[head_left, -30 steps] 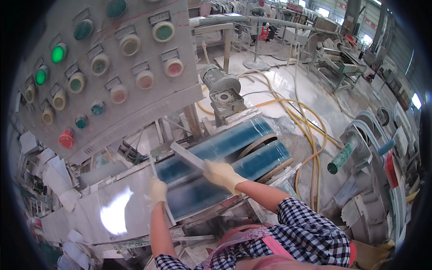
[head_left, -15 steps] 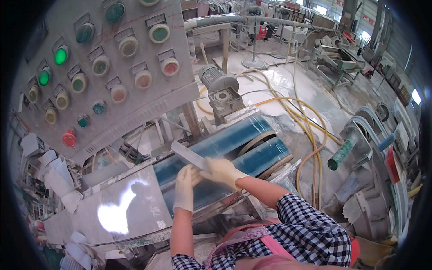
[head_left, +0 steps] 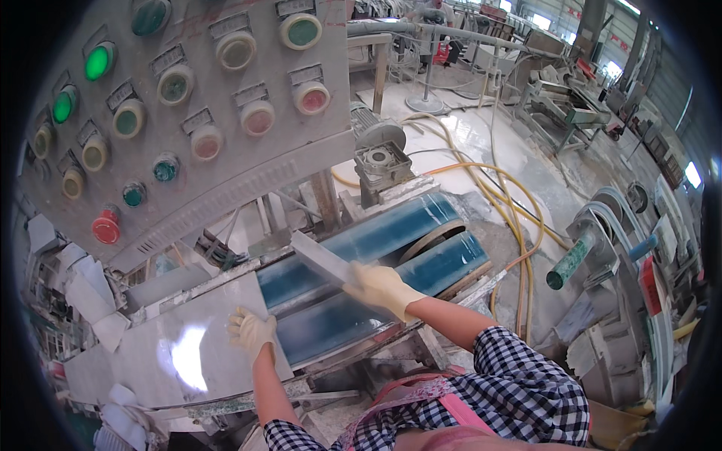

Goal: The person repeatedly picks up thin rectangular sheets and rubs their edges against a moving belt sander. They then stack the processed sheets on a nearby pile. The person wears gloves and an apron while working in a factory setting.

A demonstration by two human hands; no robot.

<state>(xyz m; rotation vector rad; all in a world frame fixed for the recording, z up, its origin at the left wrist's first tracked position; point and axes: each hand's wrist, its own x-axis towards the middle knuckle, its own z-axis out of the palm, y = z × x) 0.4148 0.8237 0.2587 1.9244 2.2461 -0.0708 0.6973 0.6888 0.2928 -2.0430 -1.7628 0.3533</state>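
Note:
My right hand (head_left: pixel 382 290), in a cream-coloured glove, grips the near end of a narrow light grey strip (head_left: pixel 319 255). The strip slants away to the far left, over two blue conveyor belts (head_left: pixel 402 225). My left hand (head_left: pixel 253 331), gloved alike, has its fingers spread on a large glossy grey slab (head_left: pixel 135 353), close to the slab's right end. That end meets the belts, and a bright reflection shows on its surface. Whether the strip touches the belts I cannot tell.
A control panel (head_left: pixel 218 98) with round buttons, two lit green, rises at the far left. Beyond the belts sits a grey motor (head_left: pixel 380 154). Yellow hoses (head_left: pixel 519 218) cross the wet floor. At right, a green-speckled roller (head_left: pixel 571 259) juts out. Another person (head_left: pixel 432 15) is far back.
My left hand has come away from the strip and moved left onto the slab. The right hand still holds the strip. The view has shifted, so the panel appears larger.

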